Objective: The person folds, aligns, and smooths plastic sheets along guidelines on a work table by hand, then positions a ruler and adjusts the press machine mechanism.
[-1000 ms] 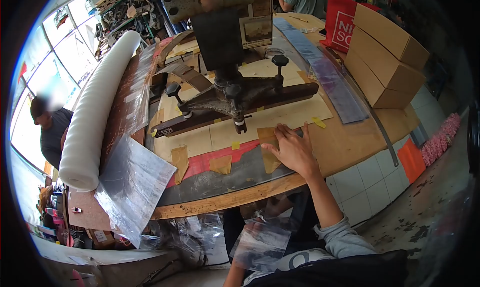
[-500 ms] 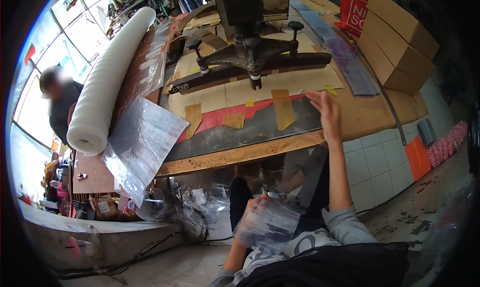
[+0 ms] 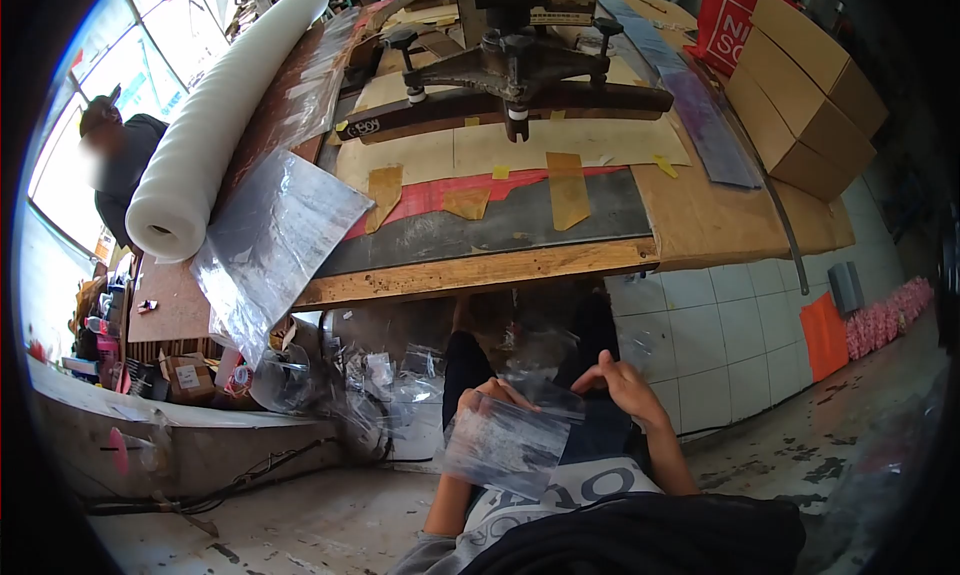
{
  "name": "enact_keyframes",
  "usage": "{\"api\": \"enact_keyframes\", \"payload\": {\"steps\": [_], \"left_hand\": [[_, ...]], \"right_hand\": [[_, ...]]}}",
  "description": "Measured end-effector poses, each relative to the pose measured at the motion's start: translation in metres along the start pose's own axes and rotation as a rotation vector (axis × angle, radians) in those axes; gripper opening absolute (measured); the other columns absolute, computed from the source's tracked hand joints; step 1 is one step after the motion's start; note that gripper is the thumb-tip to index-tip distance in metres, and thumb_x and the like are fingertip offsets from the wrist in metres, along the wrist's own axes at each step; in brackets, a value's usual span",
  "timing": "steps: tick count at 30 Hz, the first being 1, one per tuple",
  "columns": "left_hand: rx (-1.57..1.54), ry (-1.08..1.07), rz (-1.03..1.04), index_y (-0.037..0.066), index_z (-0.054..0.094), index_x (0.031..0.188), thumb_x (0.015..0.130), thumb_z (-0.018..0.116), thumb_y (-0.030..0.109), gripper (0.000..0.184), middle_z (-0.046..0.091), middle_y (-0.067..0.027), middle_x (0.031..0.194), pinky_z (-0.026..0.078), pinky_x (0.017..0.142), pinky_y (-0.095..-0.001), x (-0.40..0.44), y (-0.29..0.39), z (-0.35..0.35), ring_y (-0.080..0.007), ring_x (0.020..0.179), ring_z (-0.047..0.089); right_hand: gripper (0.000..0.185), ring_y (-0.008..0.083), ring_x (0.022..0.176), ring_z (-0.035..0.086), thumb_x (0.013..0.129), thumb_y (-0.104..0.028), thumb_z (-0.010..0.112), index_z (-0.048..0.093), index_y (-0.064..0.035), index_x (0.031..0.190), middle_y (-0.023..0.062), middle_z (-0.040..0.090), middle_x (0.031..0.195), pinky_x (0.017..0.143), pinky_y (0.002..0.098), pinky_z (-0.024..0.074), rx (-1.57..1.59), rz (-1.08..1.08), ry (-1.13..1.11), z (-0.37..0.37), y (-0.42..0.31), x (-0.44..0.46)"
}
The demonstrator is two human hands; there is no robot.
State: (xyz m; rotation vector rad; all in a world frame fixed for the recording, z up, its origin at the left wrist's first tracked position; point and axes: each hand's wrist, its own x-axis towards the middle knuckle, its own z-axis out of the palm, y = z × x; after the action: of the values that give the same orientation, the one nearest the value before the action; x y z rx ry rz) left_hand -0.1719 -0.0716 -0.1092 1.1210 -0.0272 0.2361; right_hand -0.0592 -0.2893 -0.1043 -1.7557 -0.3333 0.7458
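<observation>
Clear plastic bags (image 3: 510, 445) lie over my lap, with my left hand (image 3: 492, 395) closed on them at their upper edge. The plastic covers part of that hand, so some fingers are hidden. Just right of the bags is my right hand (image 3: 625, 387), thumb raised apart from the index finger, which points left toward the bags' corner. I see nothing held in it. Beyond my knees stands the workbench with a wooden front edge (image 3: 480, 270). A press head with a long bar (image 3: 590, 102) hangs over its taped board (image 3: 420, 150).
A larger clear plastic sheet (image 3: 285, 230) drapes over the bench's left corner, beside a white foam roll (image 3: 215, 125). Cardboard boxes (image 3: 800, 95) stand at the right. Plastic scraps (image 3: 385, 375) lie below the bench. A person (image 3: 120, 165) is at far left.
My right hand has come down from the bench's front edge to beside the bags on my lap. The left hand still grips the bags. The view has shifted slightly.
</observation>
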Motion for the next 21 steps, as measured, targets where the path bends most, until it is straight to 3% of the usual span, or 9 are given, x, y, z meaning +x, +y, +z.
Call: {"api": "enact_keyframes", "payload": {"steps": [1, 2, 5, 6, 9, 10, 14, 18, 21], "left_hand": [[0.138, 0.010, 0.001, -0.001, 0.050, 0.070, 0.096, 0.051, 0.046, 0.053, 0.066, -0.0239, 0.078, 0.057, 0.071, -0.0393, 0.001, -0.005, -0.004, -0.0276, 0.075, 0.066], [0.186, 0.009, 0.006, -0.001, 0.050, 0.070, 0.096, 0.050, 0.047, 0.055, 0.066, -0.0239, 0.080, 0.056, 0.070, -0.0382, 0.003, -0.005, -0.004, -0.0266, 0.075, 0.066], [0.147, -0.014, 0.026, -0.001, 0.050, 0.071, 0.096, 0.045, 0.053, 0.060, 0.068, -0.0238, 0.083, 0.054, 0.068, -0.0348, 0.013, 0.010, 0.003, -0.0233, 0.075, 0.066], [0.169, -0.026, 0.044, -0.001, 0.050, 0.071, 0.096, 0.045, 0.054, 0.060, 0.068, -0.0238, 0.085, 0.054, 0.068, -0.0342, 0.016, 0.011, 0.002, -0.0231, 0.075, 0.066], [0.182, -0.023, 0.024, 0.000, 0.051, 0.073, 0.095, 0.044, 0.057, 0.062, 0.068, -0.0237, 0.089, 0.054, 0.070, -0.0334, 0.018, 0.014, 0.002, -0.0229, 0.077, 0.066], [0.153, 0.003, -0.027, 0.000, 0.051, 0.073, 0.095, 0.044, 0.057, 0.062, 0.068, -0.0237, 0.091, 0.054, 0.071, -0.0336, 0.018, 0.017, 0.004, -0.0231, 0.077, 0.066], [0.100, -0.004, -0.082, 0.000, 0.050, 0.073, 0.096, 0.046, 0.051, 0.056, 0.067, -0.0246, 0.096, 0.054, 0.073, -0.0339, 0.022, 0.021, 0.003, -0.0232, 0.082, 0.067], [0.027, -0.085, -0.069, 0.000, 0.051, 0.071, 0.097, 0.050, 0.040, 0.048, 0.067, -0.0256, 0.095, 0.055, 0.071, -0.0338, 0.028, 0.026, 0.002, -0.0228, 0.081, 0.067], [-0.079, -0.109, 0.005, -0.001, 0.052, 0.070, 0.097, 0.052, 0.035, 0.045, 0.068, -0.0261, 0.092, 0.056, 0.070, -0.0347, 0.030, 0.010, -0.010, -0.0230, 0.078, 0.067]], "right_hand": [[0.083, 0.0221, 0.090, 0.068, 0.100, -0.060, 0.016, 0.071, 0.0025, 0.097, 0.0137, 0.071, 0.095, 0.085, 0.0320, 0.0501, 0.005, 0.027, -0.165, -0.001, -0.001, 0.002], [0.089, 0.0246, 0.103, 0.065, 0.095, -0.067, 0.011, 0.066, 0.0015, 0.113, 0.0154, 0.069, 0.105, 0.091, 0.0343, 0.0487, 0.086, 0.021, -0.232, -0.001, -0.004, 0.006], [0.088, 0.0241, 0.110, 0.062, 0.095, -0.068, 0.012, 0.053, 0.0011, 0.130, 0.0166, 0.065, 0.117, 0.094, 0.0367, 0.0478, 0.326, -0.083, -0.299, 0.007, -0.038, 0.020], [0.075, 0.0247, 0.114, 0.060, 0.098, -0.060, 0.027, 0.040, 0.0010, 0.139, 0.0192, 0.061, 0.124, 0.096, 0.0383, 0.0467, 0.434, -0.194, -0.369, 0.004, -0.044, 0.025], [0.060, 0.0259, 0.114, 0.060, 0.099, -0.043, 0.048, 0.041, 0.0022, 0.138, 0.0214, 0.061, 0.122, 0.097, 0.0377, 0.0459, 0.373, -0.373, -0.172, 0.010, -0.075, 0.027], [0.051, 0.0264, 0.114, 0.059, 0.096, -0.025, 0.058, 0.044, 0.0024, 0.136, 0.0225, 0.060, 0.123, 0.098, 0.0368, 0.0455, 0.544, -0.365, -0.178, 0.010, -0.081, 0.027], [0.041, 0.0243, 0.111, 0.060, 0.098, -0.020, 0.055, 0.048, 0.0004, 0.133, 0.0190, 0.060, 0.123, 0.098, 0.0359, 0.0445, 0.411, -0.537, -0.098, 0.012, -0.081, 0.027], [0.050, 0.0221, 0.110, 0.061, 0.101, -0.041, 0.047, 0.054, -0.0002, 0.127, 0.0151, 0.063, 0.121, 0.094, 0.0325, 0.0459, 0.182, -0.262, 0.120, 0.021, -0.040, 0.032], [0.068, 0.0262, 0.102, 0.064, 0.101, -0.055, 0.028, 0.062, 0.0015, 0.117, 0.0146, 0.068, 0.108, 0.093, 0.0348, 0.0466, 0.010, 0.004, -0.040, 0.012, -0.002, 0.023]]}}
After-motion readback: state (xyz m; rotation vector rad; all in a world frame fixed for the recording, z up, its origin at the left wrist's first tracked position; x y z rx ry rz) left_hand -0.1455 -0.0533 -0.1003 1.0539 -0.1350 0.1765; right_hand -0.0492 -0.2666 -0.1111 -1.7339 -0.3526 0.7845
